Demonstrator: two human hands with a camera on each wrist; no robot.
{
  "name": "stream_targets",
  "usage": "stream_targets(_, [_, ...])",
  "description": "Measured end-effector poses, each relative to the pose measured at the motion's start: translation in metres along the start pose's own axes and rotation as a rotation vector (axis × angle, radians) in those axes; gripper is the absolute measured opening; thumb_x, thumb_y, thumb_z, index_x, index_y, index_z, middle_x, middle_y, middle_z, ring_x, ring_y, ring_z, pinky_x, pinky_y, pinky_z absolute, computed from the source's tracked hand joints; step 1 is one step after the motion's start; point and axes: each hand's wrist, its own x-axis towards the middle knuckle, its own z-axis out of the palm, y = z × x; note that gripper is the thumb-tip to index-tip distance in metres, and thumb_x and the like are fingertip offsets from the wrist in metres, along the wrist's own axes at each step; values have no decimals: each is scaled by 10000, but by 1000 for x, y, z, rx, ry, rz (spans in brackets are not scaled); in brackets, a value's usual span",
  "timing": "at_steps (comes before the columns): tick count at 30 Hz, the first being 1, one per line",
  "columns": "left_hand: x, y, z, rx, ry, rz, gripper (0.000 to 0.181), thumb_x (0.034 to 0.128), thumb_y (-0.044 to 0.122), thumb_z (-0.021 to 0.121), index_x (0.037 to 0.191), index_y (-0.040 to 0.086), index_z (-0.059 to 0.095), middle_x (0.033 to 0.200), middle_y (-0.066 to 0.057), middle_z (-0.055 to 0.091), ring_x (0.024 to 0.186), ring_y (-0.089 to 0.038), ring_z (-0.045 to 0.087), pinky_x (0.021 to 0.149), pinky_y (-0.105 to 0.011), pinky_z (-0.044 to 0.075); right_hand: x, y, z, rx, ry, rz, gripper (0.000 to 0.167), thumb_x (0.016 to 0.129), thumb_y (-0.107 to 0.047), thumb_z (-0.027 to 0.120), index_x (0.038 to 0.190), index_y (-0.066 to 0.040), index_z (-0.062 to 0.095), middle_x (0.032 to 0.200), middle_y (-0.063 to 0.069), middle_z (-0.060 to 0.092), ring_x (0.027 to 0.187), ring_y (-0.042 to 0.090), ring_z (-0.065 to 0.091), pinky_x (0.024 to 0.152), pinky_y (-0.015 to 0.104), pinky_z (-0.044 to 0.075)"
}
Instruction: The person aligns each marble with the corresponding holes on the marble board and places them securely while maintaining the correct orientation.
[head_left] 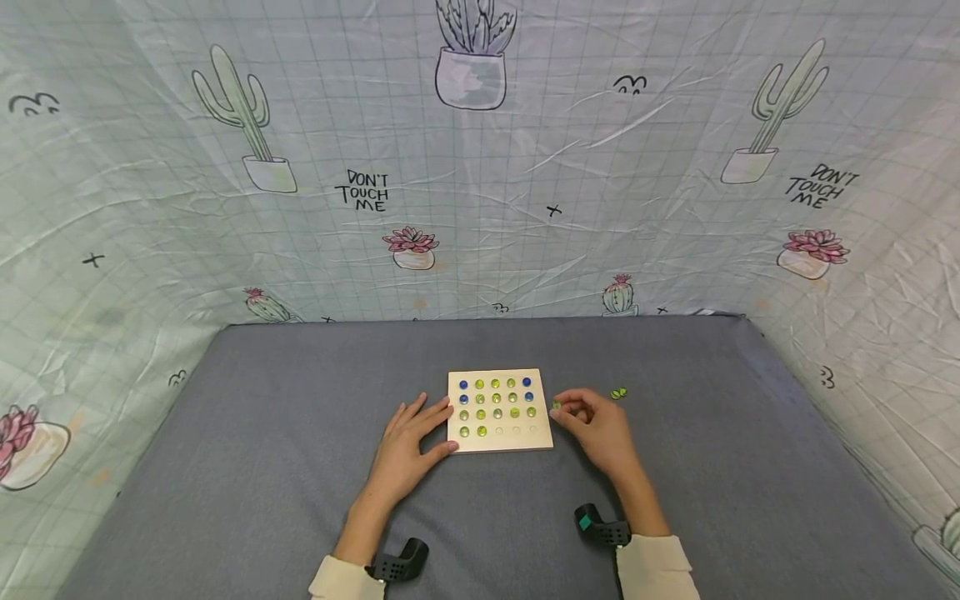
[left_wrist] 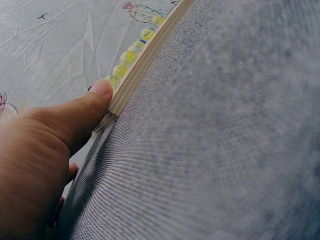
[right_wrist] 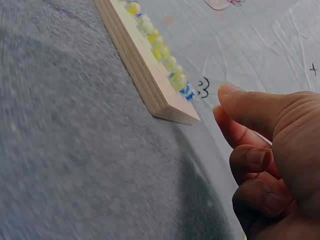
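Observation:
A pale wooden board (head_left: 517, 442) lies flat on the grey cloth, set with rows of glass marbles. Most are yellow-green marbles (head_left: 481, 414); a few blue marbles (head_left: 463, 399) sit at the ends of the two far rows. Three bare hollows show at the right of the nearest row. My left hand (head_left: 403, 454) rests at the board's left edge with fingers spread, its thumb (left_wrist: 82, 110) touching the near corner. Just off the board's right edge, my right hand (head_left: 600, 429) pinches a green marble (head_left: 557, 406) between thumb and index finger. In the right wrist view the fingertips hide that marble.
A few loose green marbles (head_left: 618, 392) lie on the cloth right of the board, beyond my right hand. Grey cloth (head_left: 300, 433) covers the table. Behind it hangs a white sheet (head_left: 495, 183) printed with cacti. Each wrist carries a black camera mount (head_left: 401, 562).

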Motion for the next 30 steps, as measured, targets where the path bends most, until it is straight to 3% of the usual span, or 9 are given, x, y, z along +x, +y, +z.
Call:
stream_targets(15, [0, 0, -1, 4, -6, -3, 587, 813, 371, 748, 1329, 137, 596, 1397, -5, 511, 1386, -278, 310, 1181, -447, 109, -2, -10, 17, 54, -92, -66, 171, 808, -181, 786, 951, -117, 717, 766, -30, 622, 620, 125, 495, 508, 202, 406])
stream_targets(30, [-1, 1, 1, 4, 3, -3, 581, 811, 363, 752, 1323, 134, 602, 1396, 4, 513, 1383, -278, 316, 1180, -445, 112, -5, -18, 29, 36, -104, -87, 152, 778, -135, 807, 902, -144, 720, 730, -66, 623, 602, 104, 524, 510, 205, 438])
